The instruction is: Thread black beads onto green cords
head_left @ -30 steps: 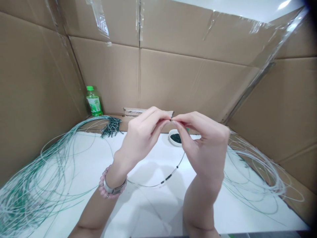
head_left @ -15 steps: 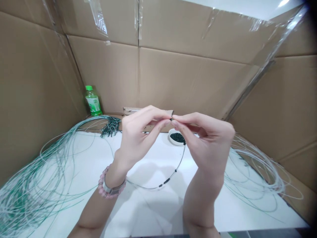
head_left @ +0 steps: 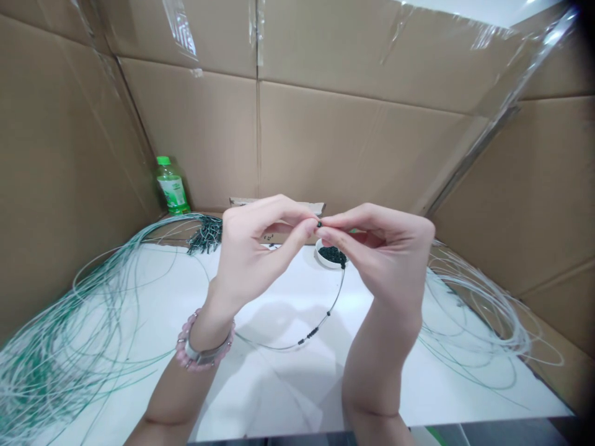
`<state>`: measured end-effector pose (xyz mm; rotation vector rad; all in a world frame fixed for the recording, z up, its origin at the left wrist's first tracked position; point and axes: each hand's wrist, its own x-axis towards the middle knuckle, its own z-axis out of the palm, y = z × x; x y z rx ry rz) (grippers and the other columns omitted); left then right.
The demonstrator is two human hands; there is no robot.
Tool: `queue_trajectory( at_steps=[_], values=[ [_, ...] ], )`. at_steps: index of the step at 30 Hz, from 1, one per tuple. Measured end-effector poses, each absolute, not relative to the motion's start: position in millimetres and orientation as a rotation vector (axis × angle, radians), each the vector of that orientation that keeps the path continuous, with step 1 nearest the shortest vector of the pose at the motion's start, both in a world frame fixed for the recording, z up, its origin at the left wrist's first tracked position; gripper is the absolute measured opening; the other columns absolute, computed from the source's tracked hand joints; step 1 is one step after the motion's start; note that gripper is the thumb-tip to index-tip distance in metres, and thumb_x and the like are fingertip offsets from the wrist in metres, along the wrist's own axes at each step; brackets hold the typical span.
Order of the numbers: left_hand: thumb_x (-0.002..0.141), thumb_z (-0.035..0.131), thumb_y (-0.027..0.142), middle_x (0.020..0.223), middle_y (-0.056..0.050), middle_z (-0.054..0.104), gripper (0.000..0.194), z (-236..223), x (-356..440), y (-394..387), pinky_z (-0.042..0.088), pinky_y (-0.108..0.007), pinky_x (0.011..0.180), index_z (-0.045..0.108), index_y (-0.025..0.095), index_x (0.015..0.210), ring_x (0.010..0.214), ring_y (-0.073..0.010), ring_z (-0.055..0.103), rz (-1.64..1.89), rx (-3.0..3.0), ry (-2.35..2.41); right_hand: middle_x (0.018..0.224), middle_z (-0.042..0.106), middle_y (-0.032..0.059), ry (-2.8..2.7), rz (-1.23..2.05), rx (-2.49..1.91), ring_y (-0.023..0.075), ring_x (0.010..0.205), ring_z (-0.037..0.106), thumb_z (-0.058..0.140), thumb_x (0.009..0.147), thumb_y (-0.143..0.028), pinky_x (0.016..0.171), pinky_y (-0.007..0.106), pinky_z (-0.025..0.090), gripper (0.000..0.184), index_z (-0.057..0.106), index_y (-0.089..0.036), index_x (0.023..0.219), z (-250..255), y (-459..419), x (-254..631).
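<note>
My left hand (head_left: pixel 253 251) and my right hand (head_left: pixel 385 254) are raised above the white table (head_left: pixel 288 384), fingertips meeting in a pinch. A small dark bead (head_left: pixel 319 223) shows between the left fingertips, at the end of a thin line (head_left: pixel 334 303) pinched in the right hand. That line hangs down in a curve from the right hand and carries several dark beads (head_left: pixel 312 332) lower down. Behind the hands a small white dish (head_left: pixel 331 255) holds many dark beads.
A big bundle of green-white line loops (head_left: pixel 69 334) covers the table's left side, with dark-tipped ends (head_left: pixel 207 235) at the back. Pale line loops (head_left: pixel 478 316) lie on the right. A green bottle (head_left: pixel 171 187) stands in the back left corner. Cardboard walls (head_left: pixel 353 136) enclose the table.
The hands have stayed pinched together and dropped slightly with a small shift left. A dark bead now shows at the left fingertips. The hanging line has swung a little.
</note>
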<state>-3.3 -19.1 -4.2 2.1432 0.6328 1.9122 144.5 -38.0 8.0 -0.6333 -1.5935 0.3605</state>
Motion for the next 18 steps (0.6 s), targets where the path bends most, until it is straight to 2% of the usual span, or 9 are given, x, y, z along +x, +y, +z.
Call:
queue_trajectory(
  at_steps=[9, 13, 18],
  values=[
    [0.078, 0.062, 0.011, 0.072, 0.003, 0.064, 0.012, -2, -8, -16, 0.053, -0.023, 0.055, 0.064, 0.023, 0.078, 0.063, -0.009, 0.057, 2.135, 2.241, 0.717, 0.072, 0.069, -0.0032, -1.726, 0.296, -0.852, 0.0099, 0.064, 0.066, 0.067, 0.071, -0.01, 0.061, 0.018, 0.059, 0.01, 0.066, -0.021, 0.072, 9, -39, 150],
    [0.079, 0.062, 0.013, 0.069, 0.002, 0.063, 0.009, -3, -6, -15, 0.053, -0.023, 0.054, 0.064, 0.021, 0.075, 0.061, -0.0091, 0.058, 2.074, 2.197, 0.724, 0.081, 0.072, -0.0013, -1.818, 0.367, -0.883, 0.0125, 0.073, 0.068, 0.07, 0.072, -0.019, 0.065, 0.021, 0.059, 0.009, 0.068, -0.021, 0.08, 10, -36, 157],
    [0.081, 0.062, 0.024, 0.071, 0.001, 0.066, 0.008, -4, -1, -11, 0.055, -0.024, 0.058, 0.064, 0.021, 0.074, 0.062, -0.0104, 0.061, 2.004, 2.082, 0.702, 0.068, 0.069, -0.0027, -1.752, 0.428, -0.779, 0.0094, 0.062, 0.064, 0.069, 0.074, -0.016, 0.053, 0.017, 0.052, 0.005, 0.069, -0.02, 0.071, 9, -26, 152]
  ],
)
